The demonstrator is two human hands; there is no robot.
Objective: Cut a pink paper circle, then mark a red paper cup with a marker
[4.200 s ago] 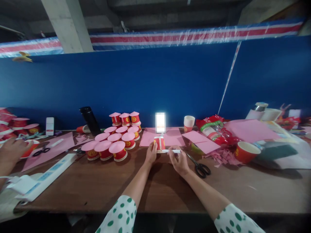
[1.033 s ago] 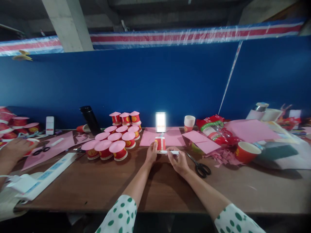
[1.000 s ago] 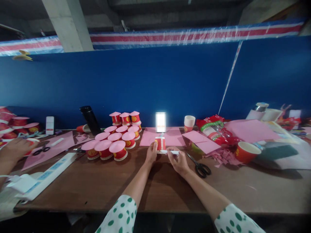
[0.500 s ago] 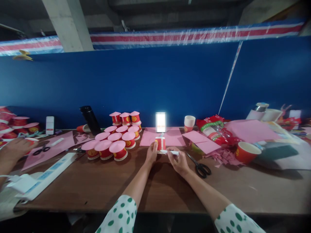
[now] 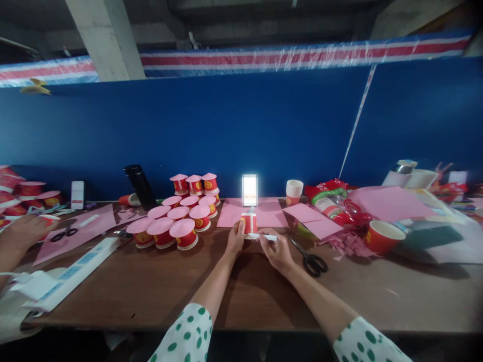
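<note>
My left hand (image 5: 236, 238) is closed around the left side of a red paper cup (image 5: 248, 224) with a yellow emblem and a white band down its side. In my right hand (image 5: 278, 252) is a slim white pen-like stick (image 5: 268, 237), pinched between the fingers. Its left end meets the cup's lower edge. Behind the cup lies a pink paper sheet (image 5: 226, 213), with a bright, blurred-out phone screen (image 5: 249, 190) standing on it. To the right of my right hand rest black-handled scissors (image 5: 314, 263).
Left of my hands stand several red cups with pink tops (image 5: 183, 229). A black bottle (image 5: 140, 186), a power strip (image 5: 77, 274) and another person's hand (image 5: 26, 230) are further left. On the right are a white-and-red cup (image 5: 294, 192), paper scraps (image 5: 349, 243) and a red cup (image 5: 385, 237).
My hands and the cup stay almost where they were. The white stick has shifted very slightly against the cup's lower edge.
</note>
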